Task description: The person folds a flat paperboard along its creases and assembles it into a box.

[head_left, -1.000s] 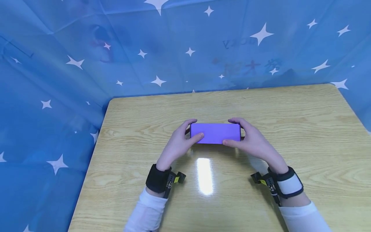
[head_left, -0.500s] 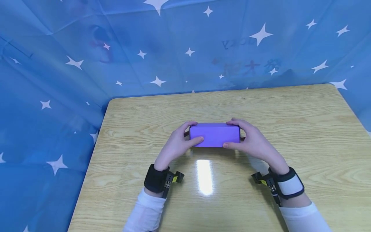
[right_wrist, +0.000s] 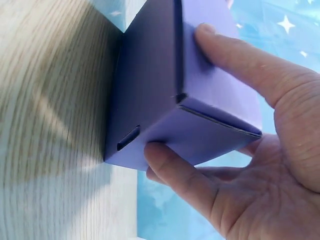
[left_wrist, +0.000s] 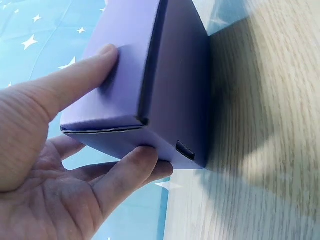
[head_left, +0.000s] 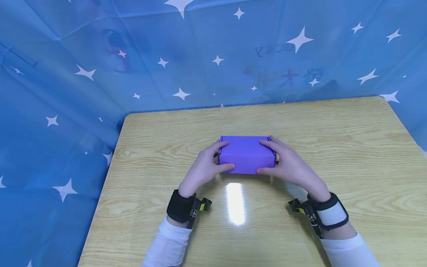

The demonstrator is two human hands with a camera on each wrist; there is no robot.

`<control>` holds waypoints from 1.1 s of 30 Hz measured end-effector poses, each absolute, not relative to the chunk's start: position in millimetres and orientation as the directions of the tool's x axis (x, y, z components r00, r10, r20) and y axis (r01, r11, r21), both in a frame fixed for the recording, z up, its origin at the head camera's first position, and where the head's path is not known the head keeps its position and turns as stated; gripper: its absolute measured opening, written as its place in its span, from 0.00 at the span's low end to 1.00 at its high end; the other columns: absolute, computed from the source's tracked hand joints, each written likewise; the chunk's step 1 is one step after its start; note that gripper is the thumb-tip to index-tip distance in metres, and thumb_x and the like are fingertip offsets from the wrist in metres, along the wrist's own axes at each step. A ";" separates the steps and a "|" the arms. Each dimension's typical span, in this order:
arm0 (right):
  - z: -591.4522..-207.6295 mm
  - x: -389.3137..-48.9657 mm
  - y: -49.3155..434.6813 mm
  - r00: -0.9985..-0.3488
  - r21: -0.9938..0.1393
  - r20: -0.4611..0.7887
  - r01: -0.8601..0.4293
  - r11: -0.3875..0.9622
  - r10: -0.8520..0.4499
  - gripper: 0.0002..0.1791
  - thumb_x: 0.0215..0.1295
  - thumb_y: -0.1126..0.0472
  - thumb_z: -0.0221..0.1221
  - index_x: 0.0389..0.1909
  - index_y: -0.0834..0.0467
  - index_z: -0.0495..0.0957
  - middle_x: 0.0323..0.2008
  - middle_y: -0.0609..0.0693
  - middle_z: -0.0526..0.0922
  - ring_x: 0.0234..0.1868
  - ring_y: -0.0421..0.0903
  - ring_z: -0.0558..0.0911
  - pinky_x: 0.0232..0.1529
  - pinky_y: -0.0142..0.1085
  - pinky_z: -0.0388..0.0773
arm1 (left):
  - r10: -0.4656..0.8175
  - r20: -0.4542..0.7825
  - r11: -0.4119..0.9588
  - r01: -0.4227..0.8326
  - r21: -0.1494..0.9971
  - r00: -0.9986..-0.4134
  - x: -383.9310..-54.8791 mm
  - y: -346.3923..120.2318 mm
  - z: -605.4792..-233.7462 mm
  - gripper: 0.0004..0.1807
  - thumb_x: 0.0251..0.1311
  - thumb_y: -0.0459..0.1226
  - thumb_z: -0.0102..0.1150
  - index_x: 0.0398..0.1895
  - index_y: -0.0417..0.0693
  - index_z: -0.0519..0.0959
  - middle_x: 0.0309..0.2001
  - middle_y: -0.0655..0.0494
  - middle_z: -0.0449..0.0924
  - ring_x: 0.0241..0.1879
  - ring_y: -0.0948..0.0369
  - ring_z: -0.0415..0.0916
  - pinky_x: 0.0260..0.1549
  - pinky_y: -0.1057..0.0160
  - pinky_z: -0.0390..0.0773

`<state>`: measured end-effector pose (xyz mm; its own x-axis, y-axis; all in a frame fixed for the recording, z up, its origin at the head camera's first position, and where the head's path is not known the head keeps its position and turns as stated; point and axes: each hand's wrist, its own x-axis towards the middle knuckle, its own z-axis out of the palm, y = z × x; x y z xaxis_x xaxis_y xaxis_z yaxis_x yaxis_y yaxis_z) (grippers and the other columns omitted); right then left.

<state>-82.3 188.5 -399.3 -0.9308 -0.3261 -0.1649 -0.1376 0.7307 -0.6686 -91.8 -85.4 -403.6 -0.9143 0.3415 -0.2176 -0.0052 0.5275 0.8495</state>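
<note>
A purple cardboard box is held between both hands over the middle of the wooden table, tilted so two long faces show in the head view. At its left end, my left hand grips it, thumb on the near face and fingers around the end. My right hand holds the opposite end in the same way. A small slot shows on the end of the box in the left wrist view, and a matching slot appears in the right wrist view. The lower edge lies close over the table.
The light wooden table spreads around the hands, with a bright light reflection in front of the box. A blue cloth with white stars hangs behind and to the left. Each wrist wears a strapped camera, the left strap being black.
The box has rolled toward me between the hands. Its upper far face has come into view, and its near face has shifted lower. Both hands keep their hold nearly in place.
</note>
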 end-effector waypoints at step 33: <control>-412.4 -82.1 181.5 -0.953 -0.610 -0.104 -0.165 0.775 -0.285 0.35 0.76 0.65 0.60 0.80 0.63 0.61 0.82 0.73 0.51 0.72 0.73 0.73 0.66 0.61 0.80 | 0.276 -0.088 0.641 0.115 0.759 -0.957 -92.4 -79.0 -418.2 0.32 0.71 0.32 0.64 0.77 0.41 0.69 0.80 0.39 0.63 0.73 0.46 0.75 0.58 0.53 0.87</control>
<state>-82.1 181.5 -412.4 -0.9528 -0.2851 -0.1044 -0.1651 0.7752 -0.6098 -92.4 -79.0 -418.2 -0.9572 0.2758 -0.0883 0.1146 0.6407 0.7592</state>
